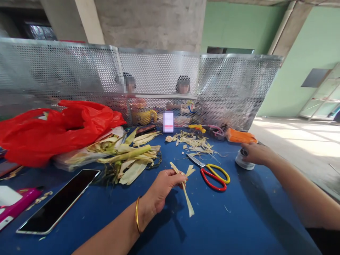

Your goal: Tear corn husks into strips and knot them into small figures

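My left hand (170, 186), with a gold bangle at the wrist, pinches several pale strips of corn husk (188, 203) that cross at the fingertips. Over at the right, my right hand (256, 154) has its fingers closed over the top of a white spool (244, 164) standing on the blue table; a faint thread trails left from it. Between the hands lie scissors (214, 177) with one red and one yellow handle, blades partly apart. Behind them is a heap of husk scraps (196, 141). To the left of my left hand sits a pile of larger corn husks (135, 156).
A black-screened phone (60, 202) and a magenta tool (20, 203) lie at the left, near a red plastic bag (61, 132). An orange bundle (240, 136) and yellow tool (197, 128) rest at the back. A perforated metal screen (159, 74) bounds the table; two people sit beyond it.
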A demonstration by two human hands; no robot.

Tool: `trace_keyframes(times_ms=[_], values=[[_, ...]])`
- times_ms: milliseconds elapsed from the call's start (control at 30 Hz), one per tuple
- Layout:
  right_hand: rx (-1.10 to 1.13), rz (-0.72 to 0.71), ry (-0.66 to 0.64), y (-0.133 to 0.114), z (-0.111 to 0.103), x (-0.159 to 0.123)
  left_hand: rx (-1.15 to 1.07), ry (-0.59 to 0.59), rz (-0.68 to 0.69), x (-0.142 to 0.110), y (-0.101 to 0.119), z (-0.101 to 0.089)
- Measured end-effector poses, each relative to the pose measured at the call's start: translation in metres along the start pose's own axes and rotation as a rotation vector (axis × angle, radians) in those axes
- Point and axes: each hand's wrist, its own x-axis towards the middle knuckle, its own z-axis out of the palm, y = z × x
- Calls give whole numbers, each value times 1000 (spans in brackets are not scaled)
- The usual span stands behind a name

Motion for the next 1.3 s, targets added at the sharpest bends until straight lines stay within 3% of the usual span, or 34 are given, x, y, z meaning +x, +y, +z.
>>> trace_keyframes(times_ms=[167,267,367,500,667,800,1033,1133,1300], values=[[-85,-242,40,-29,9,-1,-16,-15,-33,3,-3,-1],[-78,-301,81,-44,15,-1,-41,15,-50,2,-2,-2],[-29,-270,155,-49,15,-2,-49,29,-34,2,0,-1],[80,-109,286,-49,3,-6,-81,23,-51,1,2,0],[213,-99,290,-59,-14,-19,-147,36,-75,1,3,-1],[203,-209,287,-83,-16,-45,-201,44,-109,4,4,-5],[74,-524,230,-141,-4,-114,-226,16,-177,9,2,-12],[21,-593,284,-157,1,-134,-238,-26,-194,10,1,-12],[9,-567,439,-166,7,-156,-304,-80,-250,9,3,-12]])
